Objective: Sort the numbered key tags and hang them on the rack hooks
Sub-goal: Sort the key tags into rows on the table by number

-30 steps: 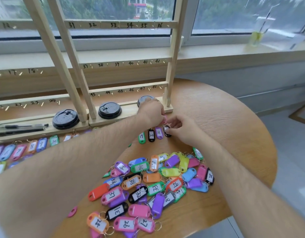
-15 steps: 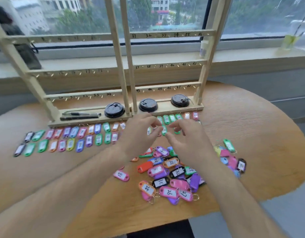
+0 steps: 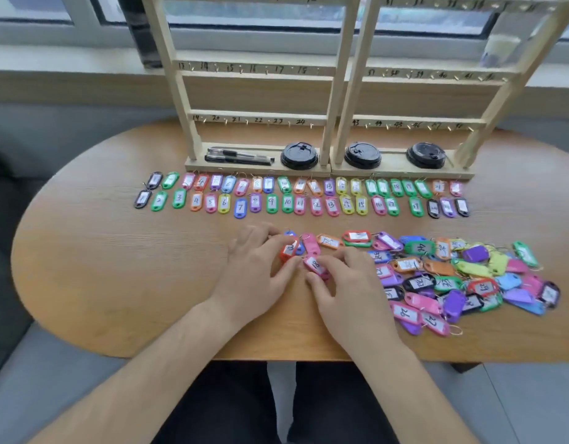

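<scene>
**Risks, as we judge them.** With two tags in hand at once, we may drop one into the wrong slot of the sorted rows. The front row shows a gap between 17 and 19. The handwritten numbers could be misread if a tag lies turned. A forearm reaching forward could scatter the rows. The wire rings in the unsorted pile may snag and drag neighbouring tags along.

**Left hand**: fingers curled, thumb and forefinger pinching a red tag at the pile's left edge.

**Right hand**: fingers curled, tips pinching a pink tag marked 18, just beside the red one.

**Key tags, appearance.** Small oblong plastic fobs in many colours, each with a white paper label, a handwritten number and a wire ring.

**Key tags, location.** We find two rows on the table before the rack, numbered from 1 upward. The remainder is heaped at right.

**Rack hooks.** None in view bears a tag yet.
</scene>
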